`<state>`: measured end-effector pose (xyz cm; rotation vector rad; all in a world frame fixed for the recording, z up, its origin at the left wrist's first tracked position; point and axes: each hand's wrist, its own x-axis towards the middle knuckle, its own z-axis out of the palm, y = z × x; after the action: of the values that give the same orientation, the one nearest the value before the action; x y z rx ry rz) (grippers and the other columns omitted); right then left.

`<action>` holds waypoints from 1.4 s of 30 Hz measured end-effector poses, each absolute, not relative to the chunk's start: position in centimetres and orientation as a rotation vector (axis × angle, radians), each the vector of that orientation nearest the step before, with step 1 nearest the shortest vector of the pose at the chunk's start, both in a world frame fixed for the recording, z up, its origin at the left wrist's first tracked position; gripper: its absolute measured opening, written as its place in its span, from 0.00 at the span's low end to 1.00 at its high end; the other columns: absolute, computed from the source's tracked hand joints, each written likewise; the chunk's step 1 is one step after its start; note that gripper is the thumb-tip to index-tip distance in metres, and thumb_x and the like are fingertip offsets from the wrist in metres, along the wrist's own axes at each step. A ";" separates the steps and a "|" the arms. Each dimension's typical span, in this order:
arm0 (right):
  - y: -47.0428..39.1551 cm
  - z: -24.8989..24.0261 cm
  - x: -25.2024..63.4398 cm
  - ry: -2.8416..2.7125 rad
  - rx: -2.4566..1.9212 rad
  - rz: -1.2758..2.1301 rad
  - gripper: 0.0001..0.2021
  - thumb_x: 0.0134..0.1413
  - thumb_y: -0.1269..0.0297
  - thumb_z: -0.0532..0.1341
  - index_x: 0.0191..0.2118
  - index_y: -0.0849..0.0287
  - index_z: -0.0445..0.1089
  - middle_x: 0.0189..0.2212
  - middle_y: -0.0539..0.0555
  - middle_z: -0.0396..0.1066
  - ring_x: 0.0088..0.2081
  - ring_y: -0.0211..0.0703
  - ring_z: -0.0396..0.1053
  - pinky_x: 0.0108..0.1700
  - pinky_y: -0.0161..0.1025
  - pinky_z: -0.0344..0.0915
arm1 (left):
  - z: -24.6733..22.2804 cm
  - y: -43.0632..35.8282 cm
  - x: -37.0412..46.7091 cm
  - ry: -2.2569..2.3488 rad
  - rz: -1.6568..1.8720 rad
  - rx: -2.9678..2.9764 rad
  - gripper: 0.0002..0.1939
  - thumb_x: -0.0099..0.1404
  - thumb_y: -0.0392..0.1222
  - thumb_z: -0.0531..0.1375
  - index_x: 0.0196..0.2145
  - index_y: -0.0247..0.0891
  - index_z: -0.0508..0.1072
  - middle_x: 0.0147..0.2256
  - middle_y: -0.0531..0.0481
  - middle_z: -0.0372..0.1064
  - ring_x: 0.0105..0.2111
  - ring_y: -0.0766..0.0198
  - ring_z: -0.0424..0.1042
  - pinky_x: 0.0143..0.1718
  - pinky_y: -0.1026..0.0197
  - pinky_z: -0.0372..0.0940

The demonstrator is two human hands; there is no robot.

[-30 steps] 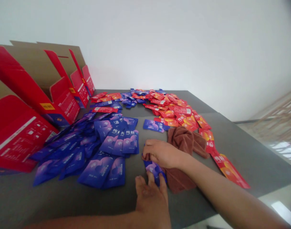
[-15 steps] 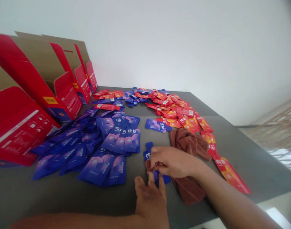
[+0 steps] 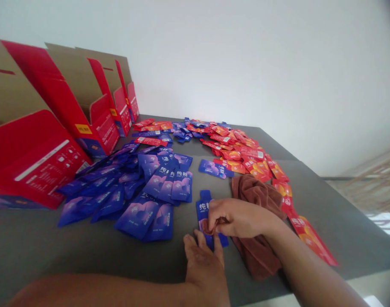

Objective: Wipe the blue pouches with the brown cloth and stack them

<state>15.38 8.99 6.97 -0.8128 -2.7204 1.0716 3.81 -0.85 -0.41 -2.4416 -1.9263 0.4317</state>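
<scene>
A blue pouch [image 3: 202, 207] with white lettering lies flat on the grey table, its narrow spout end pointing away from me. My left hand [image 3: 205, 264] rests at the pouch's near end, fingers spread and fingertips on or against it. Above the pouch, my right hand [image 3: 241, 218] is closed on a bunched corner of a brown cloth [image 3: 259, 258] and presses that corner onto the pouch's face. The rest of the cloth lies crumpled under and beside my right wrist. My right hand covers part of the pouch.
Left of my hands spreads a heap of blue pouches [image 3: 137, 213]. Red and orange pouches [image 3: 249, 153] curve along the far and right side, with one single blue pouch [image 3: 214, 168] near them. Open red cardboard boxes [image 3: 44, 157] stand in a row at the left.
My right hand and the cloth corner have shifted slightly, uncovering more of the pouch's upper face. The left hand stays at its near end. The view has turned slightly left.
</scene>
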 end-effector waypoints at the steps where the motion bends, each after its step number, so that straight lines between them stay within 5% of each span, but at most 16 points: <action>1: 9.0 6.9 15.4 -2.711 -0.842 1.066 0.09 0.49 0.78 0.57 0.35 0.60 0.70 0.34 0.51 0.70 0.37 0.36 0.67 0.40 0.31 0.61 | -0.4 -0.8 3.8 -1.919 0.452 -2.443 0.27 0.59 0.28 0.49 0.54 0.49 0.60 0.55 0.37 0.62 0.54 0.45 0.60 0.53 0.36 0.52; 9: 11.4 4.5 16.1 -2.509 -1.311 0.540 0.07 0.50 0.77 0.56 0.32 0.60 0.69 0.31 0.52 0.68 0.34 0.38 0.65 0.38 0.34 0.59 | 0.2 -0.7 3.8 -1.871 0.419 -2.410 0.27 0.60 0.27 0.47 0.54 0.48 0.59 0.53 0.36 0.65 0.53 0.48 0.62 0.53 0.38 0.54; 17: 8.7 6.5 14.7 -2.757 -0.916 0.857 0.07 0.51 0.74 0.58 0.36 0.58 0.70 0.35 0.50 0.68 0.36 0.37 0.65 0.38 0.32 0.59 | 0.9 -1.0 3.3 -1.855 0.307 -2.494 0.25 0.60 0.28 0.47 0.54 0.46 0.61 0.52 0.35 0.66 0.54 0.48 0.61 0.52 0.39 0.55; 25: 10.7 4.9 15.8 -2.537 -1.319 0.560 0.08 0.50 0.77 0.56 0.34 0.60 0.68 0.33 0.52 0.66 0.33 0.37 0.65 0.37 0.34 0.59 | 0.2 -0.9 3.6 -1.895 0.296 -2.454 0.24 0.61 0.30 0.48 0.53 0.47 0.61 0.50 0.37 0.68 0.53 0.49 0.62 0.52 0.39 0.55; 34: 9.5 6.5 15.2 -2.590 -0.924 1.171 0.08 0.48 0.77 0.57 0.35 0.61 0.69 0.36 0.53 0.70 0.38 0.38 0.67 0.40 0.33 0.61 | 1.1 -1.2 3.1 -1.792 0.286 -2.427 0.25 0.60 0.28 0.48 0.53 0.46 0.63 0.49 0.36 0.69 0.51 0.50 0.65 0.52 0.42 0.56; 42: 10.0 7.2 18.1 -2.679 -1.288 1.176 0.03 0.51 0.70 0.56 0.31 0.62 0.66 0.28 0.50 0.69 0.29 0.36 0.65 0.29 0.31 0.58 | 1.8 -0.8 2.7 -1.753 0.348 -2.358 0.27 0.59 0.26 0.48 0.54 0.44 0.61 0.47 0.34 0.70 0.49 0.51 0.67 0.50 0.43 0.58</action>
<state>18.08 9.95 7.25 -1.2879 -2.6792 1.1759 2.73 -0.80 1.81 -2.3583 -1.7532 0.3475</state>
